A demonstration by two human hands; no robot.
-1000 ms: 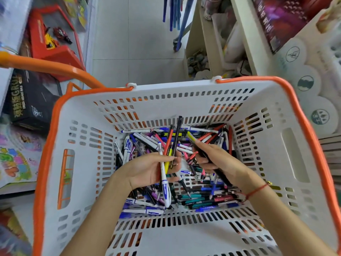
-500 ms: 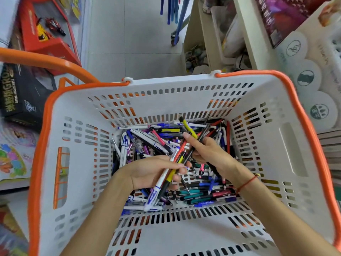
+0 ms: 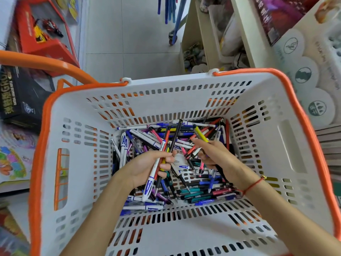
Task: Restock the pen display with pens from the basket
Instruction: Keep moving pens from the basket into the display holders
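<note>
In the white basket our left hand curls its fingers around a small bunch of pens. To its right, our right hand pinches a yellow pen above the loose pile. We should align the tips before adding it. The display is not visible.

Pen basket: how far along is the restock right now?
Early. Done: the left hand has gathered a bundle of pens. In hand: the right hand grips a yellow pen. Left: most pens remain piled in the basket; none placed on any display in view.
</note>
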